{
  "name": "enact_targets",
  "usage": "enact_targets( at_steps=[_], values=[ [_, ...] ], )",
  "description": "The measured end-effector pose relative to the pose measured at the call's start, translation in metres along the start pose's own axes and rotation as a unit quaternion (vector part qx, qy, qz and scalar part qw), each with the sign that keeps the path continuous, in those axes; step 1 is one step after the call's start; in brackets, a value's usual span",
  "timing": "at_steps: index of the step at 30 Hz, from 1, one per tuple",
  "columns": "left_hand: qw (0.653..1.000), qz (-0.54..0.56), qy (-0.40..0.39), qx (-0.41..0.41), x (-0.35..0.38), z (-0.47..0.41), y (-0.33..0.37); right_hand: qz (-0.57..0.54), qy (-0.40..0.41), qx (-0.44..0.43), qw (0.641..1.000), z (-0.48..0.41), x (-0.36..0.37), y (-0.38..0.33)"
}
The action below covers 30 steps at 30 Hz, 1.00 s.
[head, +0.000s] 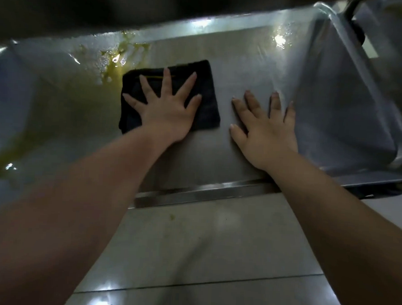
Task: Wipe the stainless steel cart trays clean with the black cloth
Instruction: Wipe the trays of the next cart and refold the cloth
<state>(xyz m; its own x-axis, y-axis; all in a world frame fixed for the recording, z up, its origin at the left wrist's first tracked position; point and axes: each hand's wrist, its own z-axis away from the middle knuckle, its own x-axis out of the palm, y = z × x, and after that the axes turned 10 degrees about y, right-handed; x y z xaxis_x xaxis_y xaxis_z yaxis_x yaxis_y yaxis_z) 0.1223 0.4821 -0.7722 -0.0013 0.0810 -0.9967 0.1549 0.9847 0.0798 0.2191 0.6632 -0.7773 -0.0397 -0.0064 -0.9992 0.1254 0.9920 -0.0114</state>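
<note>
A folded black cloth point(210, 92) lies flat in the middle of the stainless steel cart tray point(258, 69). My left hand point(167, 111) presses on the cloth with its fingers spread straight. To the right of the cloth, my right hand point(266, 130) rests flat on the bare tray floor, fingers straight, holding nothing. Yellow-green residue point(121, 57) with wet foam smears the tray's far wall just left of and behind the cloth. A second yellow-green smear point(6, 158) runs along the tray's left part.
The tray's raised near rim point(204, 194) runs below both wrists. Its sloped right wall point(337, 108) rises beyond my right hand, with a cart post point(351, 13) at the far right corner. Tiled floor point(213, 258) lies below the rim.
</note>
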Motion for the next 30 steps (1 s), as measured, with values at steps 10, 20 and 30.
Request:
enact_targets(
  at_steps=[10, 20, 30],
  values=[
    [0.995, -0.026, -0.040, 0.083, -0.013, 0.030, -0.045, -0.047, -0.016, -0.006, 0.999, -0.001, -0.004, 0.004],
    [0.994, -0.056, -0.046, 0.086, -0.020, 0.112, -0.120, -0.002, -0.090, 0.009, 0.996, -0.005, -0.013, -0.004],
    [0.996, -0.011, -0.005, 0.087, -0.015, 0.112, -0.116, -0.180, -0.060, -0.001, 0.982, -0.027, -0.015, -0.117]
  ],
)
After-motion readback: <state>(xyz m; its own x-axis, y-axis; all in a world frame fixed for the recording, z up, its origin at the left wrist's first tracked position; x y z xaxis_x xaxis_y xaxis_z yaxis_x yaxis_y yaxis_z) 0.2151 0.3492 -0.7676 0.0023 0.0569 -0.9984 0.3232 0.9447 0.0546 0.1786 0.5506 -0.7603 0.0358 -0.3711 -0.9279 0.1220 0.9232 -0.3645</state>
